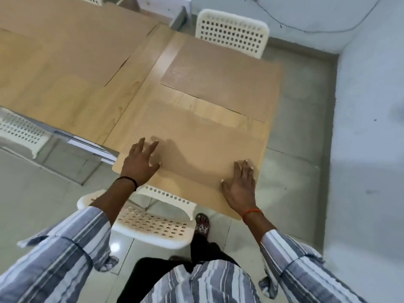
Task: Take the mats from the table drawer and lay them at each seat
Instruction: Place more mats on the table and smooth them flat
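Left hand (pixel 140 162) and right hand (pixel 239 184) lay flat, fingers spread, pressing the near mat (pixel 196 149) on the tabletop (pixel 76 84) edge. Second mat (pixel 220 84) at 12 o'clock, by white chair (pixel 231 31).

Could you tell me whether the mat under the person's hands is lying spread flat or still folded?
Spread flat: the near mat lies in one layer on the table, both hands pressing it.

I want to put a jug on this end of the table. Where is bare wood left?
A bare strip runs between the near mat and the far mat. Both hands press the near mat, so that edge is crowded.
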